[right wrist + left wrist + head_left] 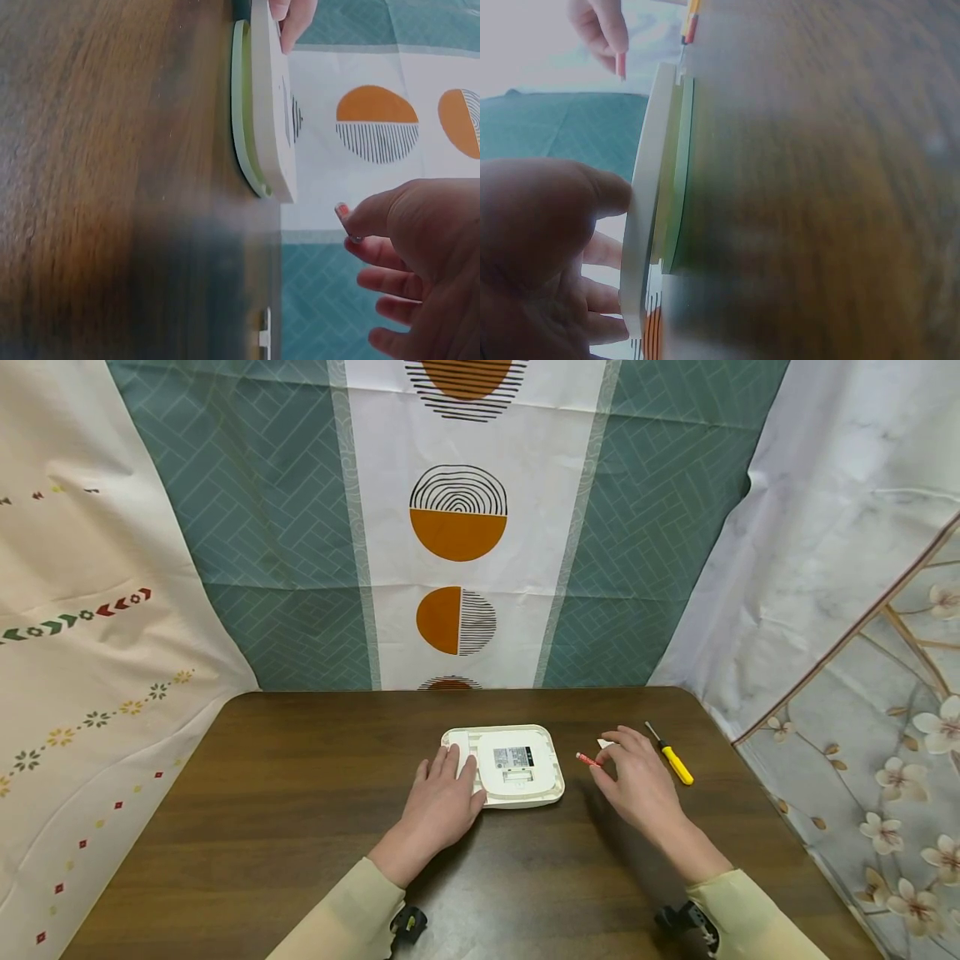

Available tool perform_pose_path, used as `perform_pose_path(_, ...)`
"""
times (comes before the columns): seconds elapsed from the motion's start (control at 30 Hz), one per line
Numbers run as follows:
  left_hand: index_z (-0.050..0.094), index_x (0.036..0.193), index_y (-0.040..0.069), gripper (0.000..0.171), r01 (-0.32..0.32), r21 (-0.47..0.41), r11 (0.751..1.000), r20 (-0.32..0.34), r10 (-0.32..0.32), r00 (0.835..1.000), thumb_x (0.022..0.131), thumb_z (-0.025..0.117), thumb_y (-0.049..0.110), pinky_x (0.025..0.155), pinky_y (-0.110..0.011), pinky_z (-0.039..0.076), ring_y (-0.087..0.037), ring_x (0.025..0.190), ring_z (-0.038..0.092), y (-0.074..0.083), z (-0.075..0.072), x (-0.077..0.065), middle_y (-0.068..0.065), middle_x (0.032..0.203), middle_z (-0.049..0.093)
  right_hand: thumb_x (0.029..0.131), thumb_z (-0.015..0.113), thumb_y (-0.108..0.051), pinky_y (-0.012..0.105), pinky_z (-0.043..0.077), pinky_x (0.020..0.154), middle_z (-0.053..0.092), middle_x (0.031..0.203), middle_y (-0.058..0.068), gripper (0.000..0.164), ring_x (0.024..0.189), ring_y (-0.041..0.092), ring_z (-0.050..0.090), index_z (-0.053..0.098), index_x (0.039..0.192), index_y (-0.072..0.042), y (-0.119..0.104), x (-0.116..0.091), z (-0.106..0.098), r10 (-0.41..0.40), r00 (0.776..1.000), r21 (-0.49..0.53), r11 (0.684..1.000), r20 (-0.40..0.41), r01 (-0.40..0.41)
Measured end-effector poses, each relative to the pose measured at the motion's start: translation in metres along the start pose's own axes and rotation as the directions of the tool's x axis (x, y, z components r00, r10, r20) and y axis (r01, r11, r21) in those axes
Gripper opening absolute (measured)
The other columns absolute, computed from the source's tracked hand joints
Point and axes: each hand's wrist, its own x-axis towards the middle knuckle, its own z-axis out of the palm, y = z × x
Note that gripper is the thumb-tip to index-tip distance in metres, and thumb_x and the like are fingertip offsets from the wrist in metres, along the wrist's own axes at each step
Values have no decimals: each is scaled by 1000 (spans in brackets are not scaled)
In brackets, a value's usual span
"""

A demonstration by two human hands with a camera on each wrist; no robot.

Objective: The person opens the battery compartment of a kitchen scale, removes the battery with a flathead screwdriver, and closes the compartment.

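Observation:
A white, rounded-square device [536,789] lies on the table with a printed label [513,757] and a small recess facing up. My left hand [441,797] rests on its left part, fingers extended over the top and thumb by the near edge. To the right of the device, my right hand [637,781] pinches a small red battery [587,760] between thumb and fingertips, raised above the table. In the right wrist view, the battery's metal end [355,239] shows beside the thumb, and the other fingers are loosely bent.
A screwdriver [678,766] with a yellow handle lies right of my right hand. A small white piece [603,743] is partly hidden behind that hand. The brown wooden table [315,793] ends at a patterned cloth [457,635] at the back, with light cloths on both sides.

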Motion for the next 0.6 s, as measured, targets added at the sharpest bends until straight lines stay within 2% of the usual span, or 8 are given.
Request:
perform_pose_path(0.33, 57, 159, 2, 59, 3, 3, 1000, 3, -3, 1000, 113, 64, 38, 124, -68, 33, -49, 159, 36, 0, 1, 0, -30, 169, 41, 89, 82, -5, 60, 46, 116, 72, 131, 25, 12, 138, 49, 56, 72, 82, -8, 15, -7, -4, 17, 996, -22, 1000, -87, -19)
perform_pose_path(0.6, 57, 159, 2, 59, 2, 3, 1000, 0, -2, 1000, 113, 63, 38, 124, -69, 33, -49, 159, 36, 0, 1, 0, -30, 169, 41, 88, 79, -6, 63, 47, 113, 72, 131, 25, 11, 138, 51, 55, 71, 82, -8, 26, -11, -9, 51, 995, -38, 998, -87, -55)
